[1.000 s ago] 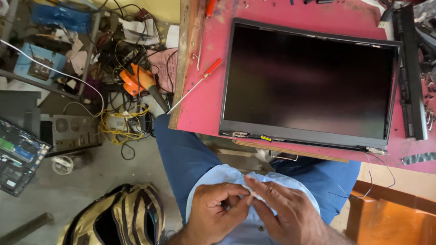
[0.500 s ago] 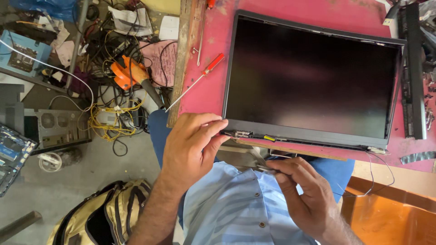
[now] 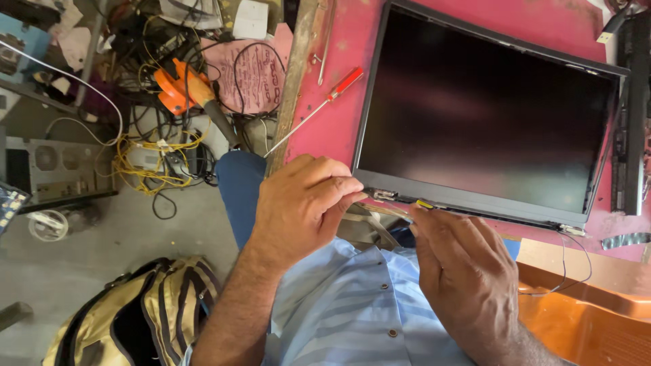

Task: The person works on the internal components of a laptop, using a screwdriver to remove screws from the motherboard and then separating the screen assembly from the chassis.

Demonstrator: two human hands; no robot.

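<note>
A dark laptop screen panel (image 3: 485,115) lies flat on a red worktop (image 3: 336,129), its lower edge at the table's near side. My left hand (image 3: 305,207) curls around the panel's lower left corner, fingertips by the metal hinge (image 3: 384,195). My right hand (image 3: 468,271) pinches the lower edge a little further right, next to a small yellow tab (image 3: 424,203). A thin cable (image 3: 576,261) hangs from the panel's lower right corner. Both hands are over my lap and blue striped shirt (image 3: 359,318).
A red-handled screwdriver (image 3: 325,102) lies on the worktop left of the panel. A dark strip-shaped part (image 3: 634,122) sits at the right edge. On the floor to the left are an orange tool (image 3: 180,85), tangled yellow wires (image 3: 146,159), a grey case (image 3: 54,166) and a tan bag (image 3: 135,318).
Both hands rose from my lap to the panel's lower edge. The left hand closed on the lower left corner and the right hand moved up beside it.
</note>
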